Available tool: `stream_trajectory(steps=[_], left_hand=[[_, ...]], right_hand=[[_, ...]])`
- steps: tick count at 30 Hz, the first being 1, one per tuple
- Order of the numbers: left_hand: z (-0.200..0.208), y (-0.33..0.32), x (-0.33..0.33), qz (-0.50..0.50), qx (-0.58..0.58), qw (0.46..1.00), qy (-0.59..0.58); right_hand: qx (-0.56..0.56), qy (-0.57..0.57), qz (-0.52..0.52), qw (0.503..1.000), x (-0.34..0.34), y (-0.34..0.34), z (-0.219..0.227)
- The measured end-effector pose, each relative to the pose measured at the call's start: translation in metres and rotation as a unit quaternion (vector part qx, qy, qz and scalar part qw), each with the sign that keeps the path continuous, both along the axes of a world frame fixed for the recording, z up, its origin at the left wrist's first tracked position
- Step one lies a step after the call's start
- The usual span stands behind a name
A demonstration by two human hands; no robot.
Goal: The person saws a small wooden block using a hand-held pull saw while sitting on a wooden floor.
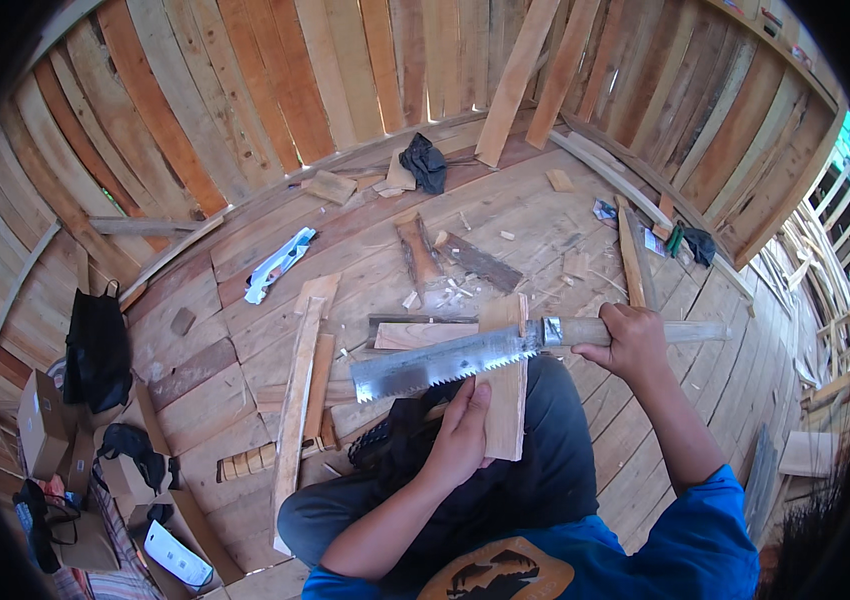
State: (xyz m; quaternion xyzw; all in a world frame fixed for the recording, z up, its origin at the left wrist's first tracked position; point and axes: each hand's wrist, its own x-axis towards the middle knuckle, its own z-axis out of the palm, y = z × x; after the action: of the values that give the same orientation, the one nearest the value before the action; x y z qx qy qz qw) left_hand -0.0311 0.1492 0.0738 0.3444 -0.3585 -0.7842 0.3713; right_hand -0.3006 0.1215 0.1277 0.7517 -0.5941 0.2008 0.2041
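Note:
My right hand (633, 340) is wrapped round the long wooden handle (575, 330) of a handsaw. Its broad toothed blade (425, 368) points left and lies across a short wooden board (507, 410), teeth toward me. Whether the teeth touch the wood I cannot tell. My left hand (463, 425) grips the board's left edge, just below the blade, with the thumb on its face. The board stands tilted in front of my bent knee, its upper end beyond the blade. Beside my legs lie long wooden strips (300, 420) and a wood-handled tool (250, 462), partly hidden.
Offcuts (480, 260) and wood chips litter the plank floor (345, 240) ahead. A plastic wrapper (280, 264) lies left of them, a black bag (425, 163) near the wall. Cardboard boxes (43, 420) and a black bag stand at left. A timber piece (631, 255) lies at right.

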Motion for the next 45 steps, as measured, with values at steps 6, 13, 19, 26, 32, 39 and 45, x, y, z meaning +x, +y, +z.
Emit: stream_trajectory(steps=[6,13,19,26,32,39,45], left_hand=[[0.012,0.021,-0.002,-0.075,0.067,0.995,0.027],[-0.017,-0.028,0.013,0.058,-0.103,0.99,-0.076],[-0.038,-0.026,0.006,0.063,-0.206,0.972,-0.092],[-0.031,-0.025,0.006,0.085,-0.143,0.986,-0.001],[-0.037,-0.041,0.012,0.139,-0.12,0.983,0.01],[-0.038,-0.047,0.017,0.166,-0.18,0.97,-0.011],[-0.04,-0.053,0.024,0.137,-0.2,0.97,-0.025]], right_hand=[[-0.054,-0.04,-0.237,0.969,-0.063,-0.019,0.041],[0.12,-0.2,-0.163,0.959,-0.023,0.018,0.007],[0.233,-0.328,-0.024,0.915,0.021,0.034,-0.016],[0.304,-0.311,-0.011,0.9,0.05,0.038,-0.016],[0.322,-0.487,-0.069,0.809,0.024,0.04,-0.089],[0.415,-0.66,-0.199,0.593,0.017,0.035,-0.136],[0.434,-0.638,-0.199,0.603,0.021,0.021,-0.131]])
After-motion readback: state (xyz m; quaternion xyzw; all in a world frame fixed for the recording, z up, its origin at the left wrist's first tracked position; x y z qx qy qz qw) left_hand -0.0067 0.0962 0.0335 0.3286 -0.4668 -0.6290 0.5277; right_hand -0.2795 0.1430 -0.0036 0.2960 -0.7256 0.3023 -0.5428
